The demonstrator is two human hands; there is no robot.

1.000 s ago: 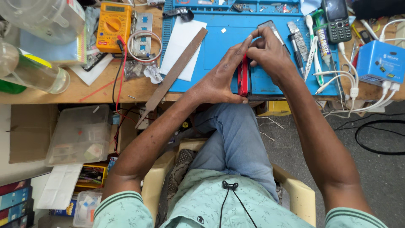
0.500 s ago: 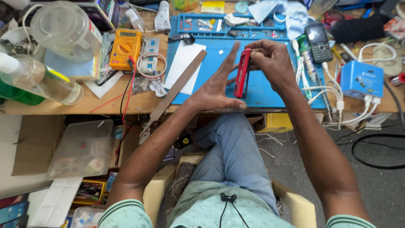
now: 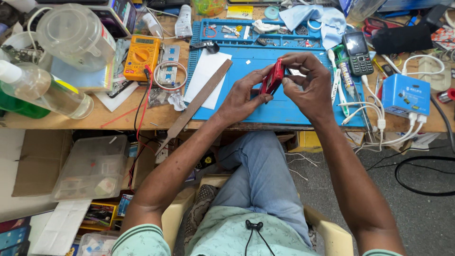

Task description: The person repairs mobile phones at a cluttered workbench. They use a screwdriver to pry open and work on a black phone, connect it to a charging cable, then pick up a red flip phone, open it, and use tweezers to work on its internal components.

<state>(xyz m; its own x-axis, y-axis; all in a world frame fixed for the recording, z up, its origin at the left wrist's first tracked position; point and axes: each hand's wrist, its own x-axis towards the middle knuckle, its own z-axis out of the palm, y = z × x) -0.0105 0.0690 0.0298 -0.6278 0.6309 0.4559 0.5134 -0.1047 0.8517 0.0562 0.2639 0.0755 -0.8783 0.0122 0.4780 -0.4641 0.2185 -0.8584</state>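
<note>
both hands lower and nearer desk edge than half a second ago, red phone now tipped leftward rather than upright. left hand cradles phone from below, fingers stretched along its side, thumb against lower edge. right hand curls over top, fingertips pinching upper end. phone held on edge just above blue work mat. metal ruler lies slantwise left of hands; yellow multimeter farther left; black keypad phone to right.

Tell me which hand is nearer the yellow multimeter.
Left. The left hand is right of the multimeter, over the blue mat; the right hand lies farther right.
</note>
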